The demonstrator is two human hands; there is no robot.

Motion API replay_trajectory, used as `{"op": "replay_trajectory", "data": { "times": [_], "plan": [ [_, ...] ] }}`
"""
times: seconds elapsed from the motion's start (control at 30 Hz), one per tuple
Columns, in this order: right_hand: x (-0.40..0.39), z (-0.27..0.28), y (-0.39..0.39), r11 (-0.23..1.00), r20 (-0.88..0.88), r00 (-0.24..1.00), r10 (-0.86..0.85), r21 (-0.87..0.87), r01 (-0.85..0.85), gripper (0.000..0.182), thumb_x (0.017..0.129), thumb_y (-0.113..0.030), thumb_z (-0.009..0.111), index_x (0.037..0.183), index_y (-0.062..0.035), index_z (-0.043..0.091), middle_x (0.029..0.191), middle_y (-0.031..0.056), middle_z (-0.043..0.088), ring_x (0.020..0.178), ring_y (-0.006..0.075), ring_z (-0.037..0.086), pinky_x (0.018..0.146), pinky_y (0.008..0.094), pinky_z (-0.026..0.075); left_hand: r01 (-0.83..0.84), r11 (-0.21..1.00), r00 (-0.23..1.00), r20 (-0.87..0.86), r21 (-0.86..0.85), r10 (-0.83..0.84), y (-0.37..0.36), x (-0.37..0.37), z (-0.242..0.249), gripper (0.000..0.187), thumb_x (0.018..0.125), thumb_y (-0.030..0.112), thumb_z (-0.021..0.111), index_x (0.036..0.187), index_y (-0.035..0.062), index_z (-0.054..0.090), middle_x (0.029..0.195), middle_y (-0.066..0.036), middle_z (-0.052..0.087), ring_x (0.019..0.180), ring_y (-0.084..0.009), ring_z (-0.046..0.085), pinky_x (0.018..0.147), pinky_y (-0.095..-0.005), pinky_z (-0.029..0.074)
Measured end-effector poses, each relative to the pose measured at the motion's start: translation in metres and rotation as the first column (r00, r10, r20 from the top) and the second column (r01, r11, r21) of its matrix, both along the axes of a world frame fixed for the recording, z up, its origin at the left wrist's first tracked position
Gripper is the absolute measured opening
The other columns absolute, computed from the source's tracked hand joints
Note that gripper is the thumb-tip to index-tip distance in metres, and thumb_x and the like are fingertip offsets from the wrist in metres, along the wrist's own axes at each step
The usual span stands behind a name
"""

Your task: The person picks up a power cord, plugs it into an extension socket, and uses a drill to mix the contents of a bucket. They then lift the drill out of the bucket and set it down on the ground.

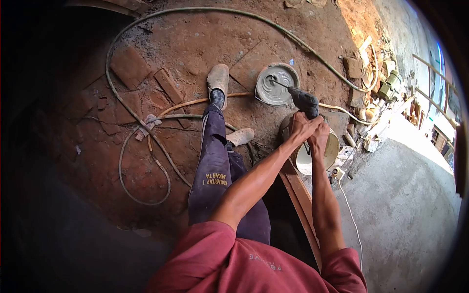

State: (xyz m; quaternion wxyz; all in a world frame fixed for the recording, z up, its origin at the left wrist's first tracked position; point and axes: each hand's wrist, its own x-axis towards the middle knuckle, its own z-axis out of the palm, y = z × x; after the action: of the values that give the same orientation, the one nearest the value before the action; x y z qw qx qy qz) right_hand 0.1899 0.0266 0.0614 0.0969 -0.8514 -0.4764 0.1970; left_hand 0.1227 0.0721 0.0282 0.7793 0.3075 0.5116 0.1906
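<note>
Well to the left of the hands, a loose hose (128, 168) is seen looped over the reddish dirt floor (161, 39), with flat broken bricks (129, 66) lying among the loops. Closer in, a leg in dark trousers (215, 166) is stretched out, one grey shoe (218, 78) set ahead and another shoe (241, 136) planted just left of the hands.

The left hand (302, 126) is closed around the rear of a dark power drill (304, 101), and the right hand (320, 137) is wrapped tight just beside it, the two hands touching on the grip. From the drill a thin mixing rod (279, 84) is run forward and to the left into a round bucket (291, 71), where grey, swirled mortar (273, 88) is seen. The bucket stands just beyond the hands on the floor.

Directly under the hands a second, pale bucket (333, 149) is partly hidden. A wooden plank (300, 198) is laid below the forearms. To the right, a white cable (351, 215) is trailed over a grey concrete slab (405, 205), and rubble (378, 93) is heaped along its edge.
</note>
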Motion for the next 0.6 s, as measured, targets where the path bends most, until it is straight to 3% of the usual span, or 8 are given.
{"op": "replay_trajectory", "data": {
  "times": [0.07,0.1,0.13,0.2,0.23,0.27,0.53,0.6],
  "plan": [
    [-0.002,0.007,0.010,0.990,-0.078,0.989,-0.125,-0.068,0.120,0.033,0.083,-0.027,0.059,0.076,0.0042,0.053,0.066,0.0214,0.060,0.061,0.0356,0.059,0.056,0.0417,0.045,0.108,0.991,0.994,0.011,-0.077,-0.107,0.013,-0.004,0.007,0.037,0.073,0.032,0.073,0.064,-0.0023,0.062,0.064,-0.006,0.064,0.058,-0.0076,0.056,0.050,-0.0290,0.045],
    [0.002,0.002,0.004,1.000,0.047,0.999,0.026,-0.011,-0.026,0.033,0.084,-0.028,0.059,0.076,0.0038,0.054,0.066,0.0212,0.059,0.061,0.0355,0.059,0.058,0.0422,0.045,0.113,0.990,0.994,0.013,-0.081,-0.112,0.015,-0.005,0.013,0.037,0.073,0.032,0.073,0.064,-0.0020,0.062,0.063,-0.005,0.064,0.057,-0.0071,0.056,0.050,-0.0288,0.045],
    [0.003,0.004,0.005,1.000,0.049,0.998,0.028,-0.010,-0.028,0.033,0.084,-0.028,0.059,0.076,0.0038,0.054,0.066,0.0212,0.059,0.061,0.0355,0.059,0.058,0.0422,0.045,0.115,0.991,0.993,0.011,-0.076,-0.114,0.017,-0.003,0.012,0.036,0.073,0.031,0.073,0.064,-0.0016,0.062,0.062,-0.004,0.063,0.057,-0.0066,0.055,0.049,-0.0286,0.044],
    [0.003,0.005,0.010,0.988,-0.055,0.990,-0.133,-0.084,0.128,0.032,0.084,-0.028,0.059,0.077,0.0034,0.055,0.067,0.0216,0.060,0.062,0.0357,0.059,0.058,0.0424,0.045,0.023,0.998,0.995,0.100,-0.061,-0.017,0.010,0.009,-0.007,0.037,0.072,0.032,0.073,0.061,-0.0016,0.060,0.062,-0.003,0.063,0.056,-0.0063,0.054,0.049,-0.0290,0.043],
    [0.007,-0.004,0.003,0.997,0.055,0.997,-0.053,0.052,0.050,0.048,0.084,-0.041,0.063,0.074,0.0059,0.058,0.060,0.0214,0.058,0.054,0.0330,0.059,0.052,0.0399,0.045,0.085,0.995,0.995,0.052,-0.048,-0.082,0.011,0.006,-0.002,0.039,0.070,0.033,0.073,0.058,-0.0013,0.059,0.060,-0.004,0.062,0.053,-0.0081,0.054,0.046,-0.0298,0.043],
    [0.010,-0.007,-0.001,0.997,0.055,0.997,-0.053,0.050,0.050,0.048,0.084,-0.041,0.063,0.074,0.0059,0.058,0.060,0.0214,0.058,0.054,0.0330,0.059,0.052,0.0399,0.045,0.146,0.989,0.989,0.001,-0.030,-0.146,0.017,0.004,0.002,0.041,0.069,0.034,0.074,0.056,-0.0011,0.058,0.058,-0.006,0.061,0.051,-0.0099,0.055,0.044,-0.0306,0.042],
    [0.017,-0.002,-0.008,0.999,0.128,0.991,0.021,0.035,-0.026,0.040,0.082,-0.034,0.062,0.072,0.0039,0.059,0.062,0.0210,0.059,0.057,0.0355,0.061,0.053,0.0413,0.045,0.069,0.996,0.993,0.102,-0.057,-0.063,0.004,0.016,-0.008,0.042,0.065,0.037,0.075,0.058,-0.0023,0.061,0.058,-0.008,0.062,0.053,-0.0121,0.058,0.048,-0.0317,0.045],
    [0.018,0.000,-0.016,1.000,0.131,0.991,0.022,-0.017,-0.020,0.038,0.082,-0.033,0.062,0.072,0.0037,0.059,0.063,0.0212,0.060,0.059,0.0356,0.061,0.054,0.0414,0.046,0.119,0.990,0.993,0.026,-0.077,-0.117,-0.006,0.017,-0.006,0.040,0.065,0.036,0.074,0.060,-0.0026,0.063,0.060,-0.009,0.064,0.054,-0.0136,0.060,0.049,-0.0322,0.047]
  ]
}}
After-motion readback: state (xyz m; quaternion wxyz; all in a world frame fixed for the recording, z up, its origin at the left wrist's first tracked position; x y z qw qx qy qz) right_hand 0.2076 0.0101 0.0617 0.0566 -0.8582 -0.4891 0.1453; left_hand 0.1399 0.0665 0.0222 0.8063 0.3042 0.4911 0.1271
